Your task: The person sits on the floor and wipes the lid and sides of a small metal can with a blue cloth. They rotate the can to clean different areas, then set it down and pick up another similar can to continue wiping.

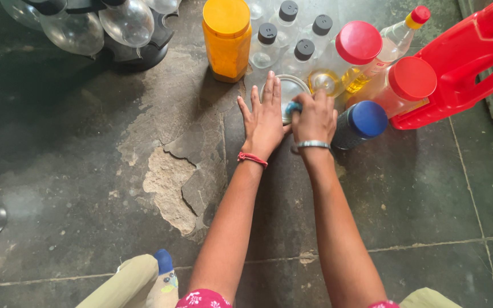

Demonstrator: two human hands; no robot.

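Glass jar with the round lid (283,91) is standing on the floor (87,142) just ahead of our two hands, and it is the thing both of them are meeting on. Going from the left: well off to the left of our left hand, clear bulb-shaped bottles (126,21) are leaning together on a dark stand, out of the way. Nearer, ahead and to the left of that hand, an orange container with a yellow cap (226,39) is standing upright.

We are laying our left hand (265,122) flat, fingers spread, against the left side of the jar; judging by the pose, we are bracing the jar so it is not sliding or turning on the rough, cracked stone. Our right hand (315,117) is curled shut around a small blue thing (292,107) at the lid's near edge; what it is we cannot tell. The two hands are lying side by side, nearly touching.

Behind the jar, small clear bottles with black caps (268,35) are clustered upright. Just right of our right hand a dark jar with a blue lid (360,122) is standing close, then bottles with red caps (412,80) holding yellow oil, and furthest right a red jug (469,63) is lying tilted against them.
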